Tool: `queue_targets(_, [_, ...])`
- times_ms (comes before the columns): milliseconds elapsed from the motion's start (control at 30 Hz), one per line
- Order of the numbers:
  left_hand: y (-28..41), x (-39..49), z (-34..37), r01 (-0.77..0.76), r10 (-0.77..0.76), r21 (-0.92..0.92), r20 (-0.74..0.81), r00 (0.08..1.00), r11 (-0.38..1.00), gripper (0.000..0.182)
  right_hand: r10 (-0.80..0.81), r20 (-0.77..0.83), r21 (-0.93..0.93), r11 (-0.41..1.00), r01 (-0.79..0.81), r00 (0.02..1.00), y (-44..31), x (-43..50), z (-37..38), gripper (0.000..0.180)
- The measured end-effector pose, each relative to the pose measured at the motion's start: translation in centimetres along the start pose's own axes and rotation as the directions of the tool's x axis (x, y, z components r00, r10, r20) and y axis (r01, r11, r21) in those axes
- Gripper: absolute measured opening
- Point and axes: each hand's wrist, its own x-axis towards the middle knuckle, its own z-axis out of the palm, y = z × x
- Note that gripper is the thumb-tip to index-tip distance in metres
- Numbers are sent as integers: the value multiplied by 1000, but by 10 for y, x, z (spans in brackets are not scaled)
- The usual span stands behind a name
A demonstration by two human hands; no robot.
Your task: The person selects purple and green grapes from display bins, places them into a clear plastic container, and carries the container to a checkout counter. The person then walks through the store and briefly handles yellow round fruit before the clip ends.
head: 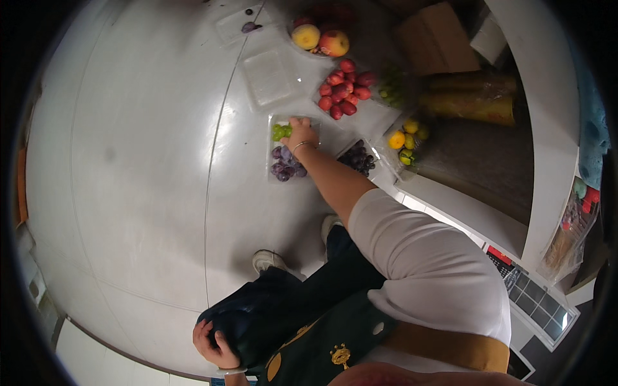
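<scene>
My right hand [301, 134] reaches down into a clear plastic tray [271, 164] on the floor. Its thumb side is against a few green grapes [280, 132]; the hand hides what lies under the fingers. Purple round fruits [288, 165], grapes or small plums, fill the tray's nearer half. My left hand [216, 345] rests on my bent left knee, fingers spread, with nothing in it. To the right of the tray sits a pack of dark grapes [358, 158]. Beyond it lies a pile of red small fruits [344, 90] on a clear tray.
An empty clear tray [270, 79] lies farther ahead, and another with dark fruits [250, 27] beyond. Apples [334, 43] stand in a container. Yellow-green citrus [408, 140] is bagged at the right. A cardboard box [437, 41] and film rolls [468, 99] occupy a shelf.
</scene>
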Motion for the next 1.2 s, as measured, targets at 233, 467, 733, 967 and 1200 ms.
queue_targets(233, [1, -9, 1, -13, 13, 4, -2, 1000, 1000, 26, -197, 105, -55, 977, 204, 975, 18, 21, -2, 55])
queue_targets(467, [-15, -9, 2, -65, 65, -32, -3, 998, 997, 22, -475, 42, 209, 865, 457, 879, 47, 16, -23, 47])
queue_targets(733, [2, -7, 1, 41, -42, -20, -16, 999, 999, 21, 5, -24, 770, 638, 15, 1000, 143, 46, -136, 41])
queue_targets(967, [-2, -2, 4, 35, -36, -42, -21, 999, 999, 19, 170, -569, 276, 961, -8, 804, 247, 145, -178, 42])
queue_targets(1200, [4, 0, -1, 24, -24, 36, -3, 1000, 999, 20, -764, -130, 156, 613, 774, 632, 62, 37, -60, 25])
